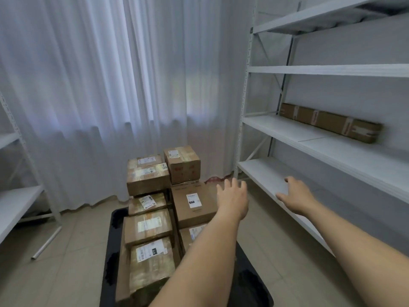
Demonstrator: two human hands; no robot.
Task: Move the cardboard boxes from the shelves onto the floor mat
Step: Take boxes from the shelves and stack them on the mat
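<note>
Both hands point(263, 196) spread, holding nothing; forearms hide part of the boxes point(150, 227), mat point(110, 251) cut off

Brown cardboard boxes point(147, 180) (white labels) — black floor mat point(111, 251) — white shelves point(309, 138).

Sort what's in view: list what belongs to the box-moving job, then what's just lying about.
Part of the job:
- long flat cardboard box, alone on the right shelving unit
- stacked cardboard boxes on the black floor mat
- left hand and right hand, both open, holding nothing

Just lying about:
- metal tube on the tiled floor
- white curtain
- left shelving unit
</note>
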